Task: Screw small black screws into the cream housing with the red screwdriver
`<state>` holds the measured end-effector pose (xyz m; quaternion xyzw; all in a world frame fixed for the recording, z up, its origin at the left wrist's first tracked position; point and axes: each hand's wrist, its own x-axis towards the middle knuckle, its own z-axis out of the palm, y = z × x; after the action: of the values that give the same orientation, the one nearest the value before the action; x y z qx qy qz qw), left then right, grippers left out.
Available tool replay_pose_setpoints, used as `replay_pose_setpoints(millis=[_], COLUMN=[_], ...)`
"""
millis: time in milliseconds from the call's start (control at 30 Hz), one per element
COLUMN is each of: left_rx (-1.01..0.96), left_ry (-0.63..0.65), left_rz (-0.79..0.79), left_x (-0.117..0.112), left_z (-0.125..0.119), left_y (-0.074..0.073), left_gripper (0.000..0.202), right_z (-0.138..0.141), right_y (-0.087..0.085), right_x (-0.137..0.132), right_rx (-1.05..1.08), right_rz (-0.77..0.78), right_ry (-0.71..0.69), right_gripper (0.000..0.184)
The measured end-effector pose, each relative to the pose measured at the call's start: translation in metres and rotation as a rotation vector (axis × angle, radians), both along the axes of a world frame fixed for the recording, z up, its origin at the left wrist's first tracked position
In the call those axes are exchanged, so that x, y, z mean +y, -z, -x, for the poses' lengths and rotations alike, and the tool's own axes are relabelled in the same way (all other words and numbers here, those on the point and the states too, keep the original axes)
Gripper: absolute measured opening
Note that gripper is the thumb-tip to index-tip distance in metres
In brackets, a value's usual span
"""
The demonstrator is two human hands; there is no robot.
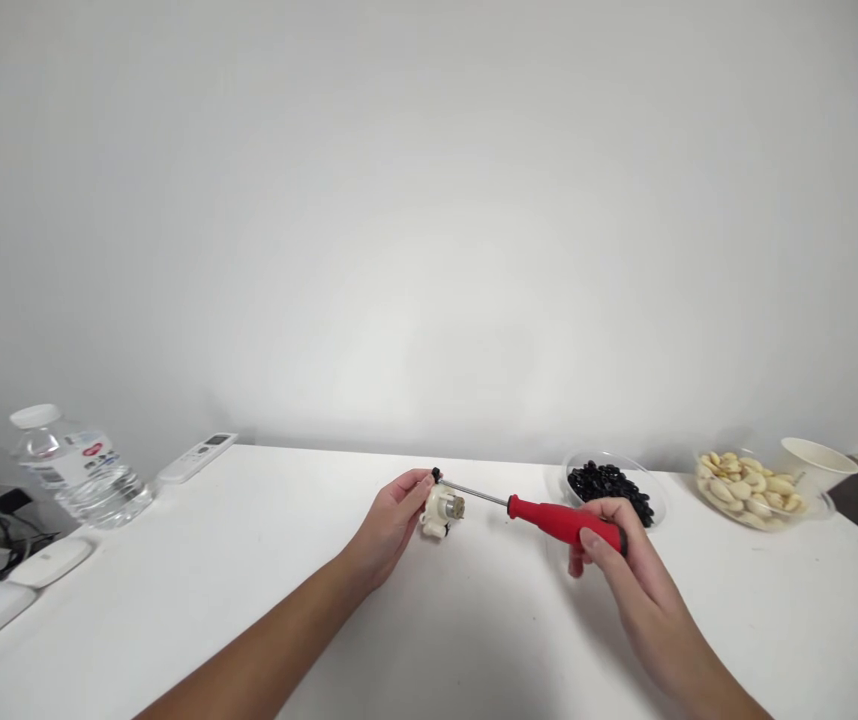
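Observation:
My left hand pinches a small motor unit above the table; it has an off-white plastic housing, a round metal motor can facing right and black bits at its top and bottom. In my right hand is a screwdriver with a red handle, gripped near the handle's rear end. Its thin metal shaft points left, and the tip meets the upper part of the motor unit near the left fingertips. Whether the tip sits in a screw is too small to make out.
Behind my right hand stands a clear bowl of black pebbles. Farther right are a container of pale stones and a paper cup. A water bottle, a remote control and white devices lie left. A wall rises behind.

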<state>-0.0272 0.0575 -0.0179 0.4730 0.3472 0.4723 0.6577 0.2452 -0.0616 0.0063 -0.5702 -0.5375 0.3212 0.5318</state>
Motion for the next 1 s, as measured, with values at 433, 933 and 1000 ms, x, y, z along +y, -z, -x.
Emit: replay_pose_setpoints(millis=[433, 933, 1000], left_rx=[-0.013, 0.044, 0.046], left_ry=[-0.006, 0.011, 0.014], left_rz=[-0.001, -0.019, -0.022], left_x=[0.0, -0.004, -0.004], left_z=[-0.003, -0.004, -0.004], left_y=[-0.002, -0.008, -0.008], left_gripper=[0.034, 0.028, 0.028], right_z=[-0.007, -0.007, -0.008], right_y=[0.01, 0.01, 0.009], right_x=[0.003, 0.004, 0.003], right_rx=[0.086, 0.077, 0.034], right_rz=[0.052, 0.119, 0.134], right_ry=[-0.007, 0.011, 0.016], right_gripper=[0.034, 0.047, 0.05])
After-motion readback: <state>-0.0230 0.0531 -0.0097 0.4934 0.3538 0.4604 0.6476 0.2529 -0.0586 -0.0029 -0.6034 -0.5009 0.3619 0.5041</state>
